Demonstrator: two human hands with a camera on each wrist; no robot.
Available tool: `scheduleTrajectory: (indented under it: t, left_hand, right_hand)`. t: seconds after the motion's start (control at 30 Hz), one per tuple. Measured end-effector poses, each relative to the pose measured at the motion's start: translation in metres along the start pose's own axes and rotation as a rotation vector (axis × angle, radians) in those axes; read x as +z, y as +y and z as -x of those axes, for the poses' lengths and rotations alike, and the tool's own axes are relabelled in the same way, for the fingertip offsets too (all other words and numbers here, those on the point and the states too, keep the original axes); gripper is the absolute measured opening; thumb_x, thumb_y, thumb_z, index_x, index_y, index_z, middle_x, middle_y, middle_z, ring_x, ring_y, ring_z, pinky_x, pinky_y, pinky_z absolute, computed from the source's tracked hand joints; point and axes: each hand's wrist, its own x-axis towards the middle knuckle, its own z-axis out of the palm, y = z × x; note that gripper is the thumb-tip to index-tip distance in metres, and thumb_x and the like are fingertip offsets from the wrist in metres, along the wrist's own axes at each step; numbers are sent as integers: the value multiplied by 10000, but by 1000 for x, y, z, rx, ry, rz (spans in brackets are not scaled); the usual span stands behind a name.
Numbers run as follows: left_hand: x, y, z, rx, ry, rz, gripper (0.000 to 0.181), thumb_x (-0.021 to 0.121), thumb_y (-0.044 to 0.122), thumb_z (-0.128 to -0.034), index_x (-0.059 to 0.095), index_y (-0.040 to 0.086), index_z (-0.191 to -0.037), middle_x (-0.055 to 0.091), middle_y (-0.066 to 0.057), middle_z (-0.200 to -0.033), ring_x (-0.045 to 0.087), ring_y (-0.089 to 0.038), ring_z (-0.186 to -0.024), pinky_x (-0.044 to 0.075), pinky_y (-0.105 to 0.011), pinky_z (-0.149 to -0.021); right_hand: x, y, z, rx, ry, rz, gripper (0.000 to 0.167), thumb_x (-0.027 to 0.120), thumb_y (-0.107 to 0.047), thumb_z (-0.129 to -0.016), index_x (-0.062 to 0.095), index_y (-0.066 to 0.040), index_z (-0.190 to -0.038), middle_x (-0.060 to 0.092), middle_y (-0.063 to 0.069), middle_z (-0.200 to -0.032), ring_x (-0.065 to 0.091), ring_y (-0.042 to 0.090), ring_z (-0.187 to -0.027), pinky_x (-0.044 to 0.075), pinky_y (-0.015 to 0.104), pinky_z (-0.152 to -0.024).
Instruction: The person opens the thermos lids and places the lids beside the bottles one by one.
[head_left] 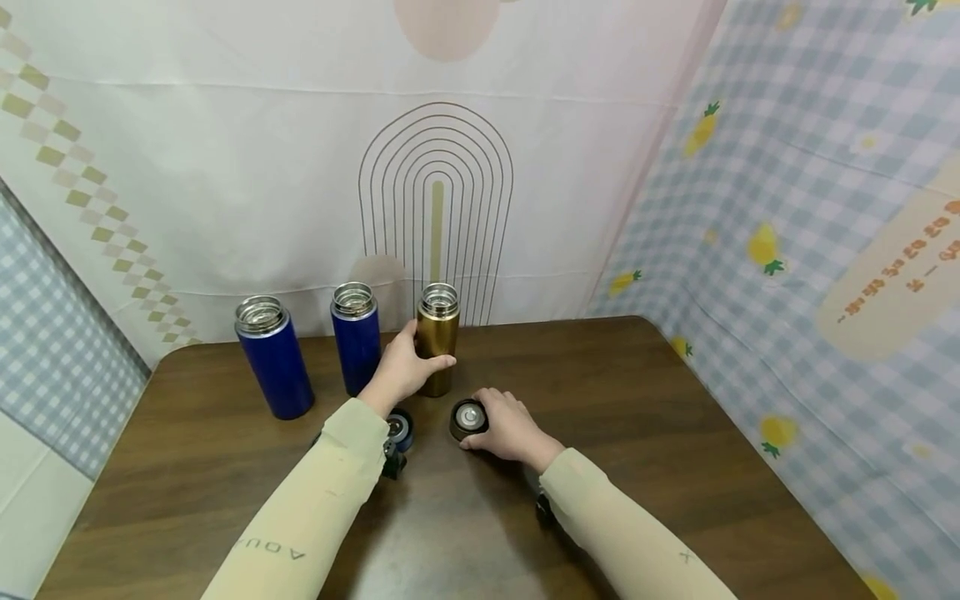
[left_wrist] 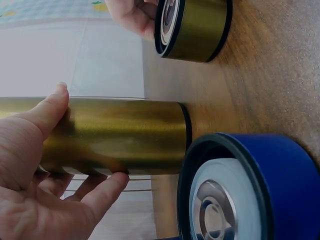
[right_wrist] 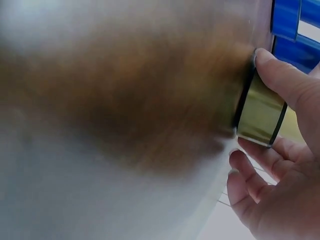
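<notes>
My left hand (head_left: 399,368) holds an upright gold thermos bottle (head_left: 438,332) with an uncapped steel mouth. In the left wrist view the thumb lies along one side of the bottle and the fingers curl against the other. On the table just in front, my right hand (head_left: 513,427) grips a gold lid (head_left: 469,419) between thumb and fingers, its inner side facing up. The right wrist view shows that gold lid (right_wrist: 261,111) by its edge. Near my left wrist sits a blue lid (head_left: 401,428), partly hidden by the sleeve and wrist camera.
Two blue thermos bottles (head_left: 276,362) (head_left: 356,337) stand uncapped left of the gold one, toward the back edge of the brown wooden table (head_left: 600,392). Behind them hangs a white patterned cloth (head_left: 247,183). Checked cloth (head_left: 750,192) borders the right side.
</notes>
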Motion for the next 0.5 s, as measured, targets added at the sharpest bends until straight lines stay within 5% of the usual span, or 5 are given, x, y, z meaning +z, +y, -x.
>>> scheduleTrajectory:
  t: [0.3,0.5]
  left_hand:
    - [0,-2,1,-22,39,-33,906,765,409,-813,261,100,-1500,457,-149,-1411,477,-320,-1244,387,-507,-1013]
    - [6,1,6,-4,44,-35,955,728,435,-839,172,57,-1517,356,-196,-1475,411,-343,-1305,357,-515,-1040]
  right_hand:
    - [5,-2,-7,-19,-35,-62,680,804,-373,-777,511,-60,-1305,555,78,-1235,505,286,-1086,406,482,-941]
    - [5,-2,-2,32,-13,-82,878,767,-453,-795,354,-67,-1466,443,137,-1412,407,332,-1284,333,503,-1049]
